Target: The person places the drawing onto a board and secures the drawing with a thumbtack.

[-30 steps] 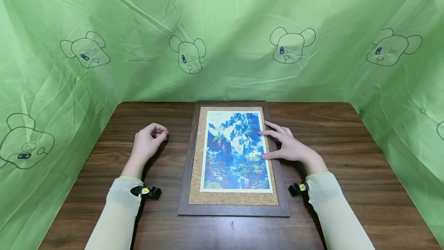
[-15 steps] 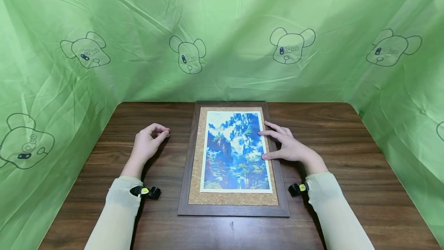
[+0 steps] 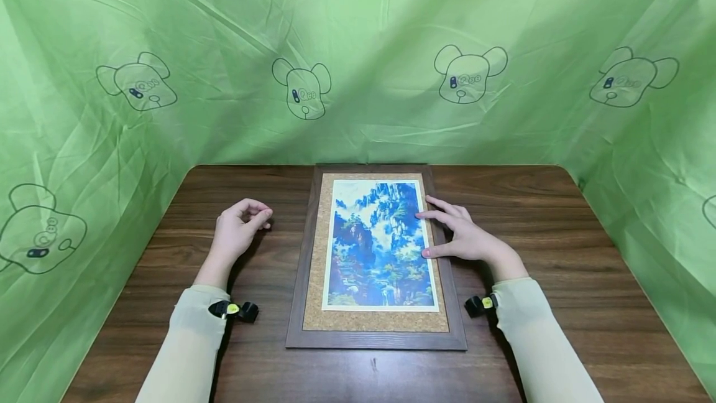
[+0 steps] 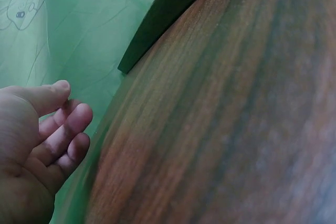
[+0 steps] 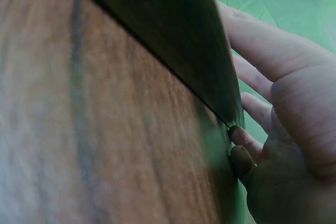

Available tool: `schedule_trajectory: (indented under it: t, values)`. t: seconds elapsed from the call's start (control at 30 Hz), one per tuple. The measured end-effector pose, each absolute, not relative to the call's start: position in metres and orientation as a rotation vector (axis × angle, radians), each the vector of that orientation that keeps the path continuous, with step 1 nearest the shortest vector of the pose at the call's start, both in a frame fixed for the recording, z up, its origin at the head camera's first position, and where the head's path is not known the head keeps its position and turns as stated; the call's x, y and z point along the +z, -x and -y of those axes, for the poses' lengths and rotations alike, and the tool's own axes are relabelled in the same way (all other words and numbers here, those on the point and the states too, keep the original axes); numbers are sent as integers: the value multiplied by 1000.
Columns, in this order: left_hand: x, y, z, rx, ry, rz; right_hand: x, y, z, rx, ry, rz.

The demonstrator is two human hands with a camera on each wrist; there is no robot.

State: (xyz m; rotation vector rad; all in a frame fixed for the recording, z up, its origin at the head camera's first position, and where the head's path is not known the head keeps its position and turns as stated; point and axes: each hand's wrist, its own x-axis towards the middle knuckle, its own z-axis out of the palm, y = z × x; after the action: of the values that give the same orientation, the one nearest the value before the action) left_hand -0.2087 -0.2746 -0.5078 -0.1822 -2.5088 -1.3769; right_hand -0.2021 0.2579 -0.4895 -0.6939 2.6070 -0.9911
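Observation:
In the head view a printed blue landscape picture (image 3: 380,247) with a white border lies on a cork board (image 3: 386,321) set in a dark wood frame (image 3: 376,340). My right hand (image 3: 461,235) reaches over the frame's right side, thumb and fingers spread, with thumb and index fingertip on the picture's right edge. The right wrist view shows that hand (image 5: 294,103) beside the frame's dark outer side (image 5: 173,30). To the left of the frame, my left hand (image 3: 237,226) is held over the table with loosely curled fingers. Nothing shows in that hand (image 4: 37,135) in the left wrist view.
The brown wooden table (image 3: 559,254) extends around the frame. A green curtain (image 3: 369,79) printed with bear heads surrounds its back and sides, close to the frame's far end. Each wrist wears a small black camera (image 3: 246,311).
The left thumb and fingertips have shifted slightly against each other. My right hand, the picture and the framed board stay in place.

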Motion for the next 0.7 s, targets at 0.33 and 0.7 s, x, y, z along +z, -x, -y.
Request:
schedule_trajectory:
  t: [0.33, 0.7]
  values:
    - [-505, 208, 274, -1236, 186, 2535, -490, 203, -259, -985, 698, -2606]
    - [-477, 206, 230, -1394, 349, 2559, -492, 203, -259, -987, 702, -2603]
